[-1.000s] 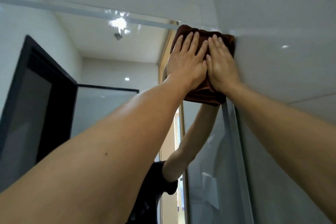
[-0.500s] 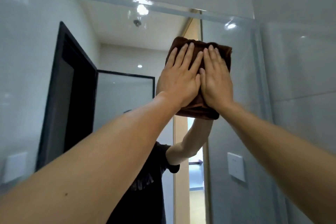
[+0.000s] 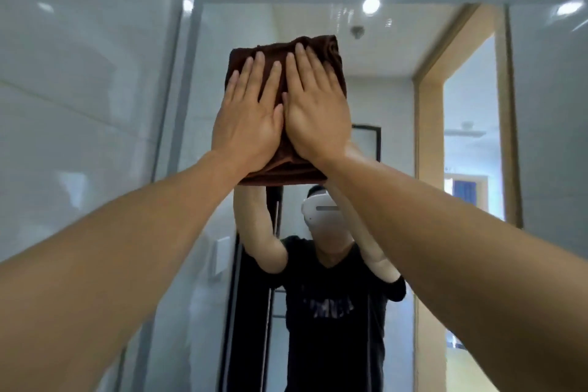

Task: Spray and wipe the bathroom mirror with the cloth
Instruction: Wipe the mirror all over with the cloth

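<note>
Your left hand (image 3: pixel 246 124) and right hand (image 3: pixel 315 114) lie flat, side by side, on a folded brown cloth (image 3: pixel 288 169), pressing it against the mirror (image 3: pixel 397 99) near its upper left part. The fingers (image 3: pixel 257 73) point upward, spread and extended; the thumbs meet at the cloth's centre. Both forearms reach up from the lower corners. The glass reflects your raised arms, a black T-shirt (image 3: pixel 331 312), a ceiling light (image 3: pixel 371 5) and a wooden door frame (image 3: pixel 426 153). A white tiled wall (image 3: pixel 79 89) borders the mirror on the left.

Brown cloth (image 3: pixel 284 169) (apparently folded) flat against upper mirror (image 3: pixel 397 99).
</note>
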Tool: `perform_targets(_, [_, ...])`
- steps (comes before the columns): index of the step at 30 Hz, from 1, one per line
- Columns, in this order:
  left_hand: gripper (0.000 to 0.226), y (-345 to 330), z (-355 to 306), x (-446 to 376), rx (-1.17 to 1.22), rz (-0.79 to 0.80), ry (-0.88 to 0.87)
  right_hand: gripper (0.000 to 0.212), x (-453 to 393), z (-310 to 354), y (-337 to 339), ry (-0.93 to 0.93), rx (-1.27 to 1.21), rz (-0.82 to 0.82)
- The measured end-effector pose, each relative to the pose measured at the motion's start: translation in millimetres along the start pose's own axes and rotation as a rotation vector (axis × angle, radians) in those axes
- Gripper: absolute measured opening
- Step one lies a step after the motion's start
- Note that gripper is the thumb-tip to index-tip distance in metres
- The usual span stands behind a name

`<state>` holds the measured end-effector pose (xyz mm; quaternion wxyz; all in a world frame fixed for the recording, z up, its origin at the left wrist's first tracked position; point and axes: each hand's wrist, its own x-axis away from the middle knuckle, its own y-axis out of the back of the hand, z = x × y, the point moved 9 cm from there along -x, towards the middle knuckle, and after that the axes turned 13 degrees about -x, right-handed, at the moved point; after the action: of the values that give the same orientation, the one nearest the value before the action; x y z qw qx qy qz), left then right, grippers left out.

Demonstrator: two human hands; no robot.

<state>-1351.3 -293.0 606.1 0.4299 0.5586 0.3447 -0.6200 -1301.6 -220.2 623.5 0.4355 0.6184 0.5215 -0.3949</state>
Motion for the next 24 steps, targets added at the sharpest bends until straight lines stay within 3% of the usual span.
perform_targets(6, [0.061, -12.8, 71.7, 65.7, 0.025, 0.007, 0.019, 0.060, 23.3, 82.3, -45.6, 0.015, -0.046, -0.010])
perform_targets(12, [0.060, -20.5, 93.6, 141.0, 0.018, 0.007, 0.045, 0.064, 77.1, 132.6, -73.8, 0.036, -0.120, 0.076])
perform_targets(18, [0.059, -20.5, 71.5, 158.0, -0.031, -0.014, 0.125, 0.061, 98.1, 116.4, -68.8, 0.064, -0.104, 0.089])
perform_targets(24, [0.059, -7.3, -20.9, 159.0, 0.016, -0.021, 0.113, 0.059, 142.1, 44.6, -27.6, 0.040, -0.098, 0.022])
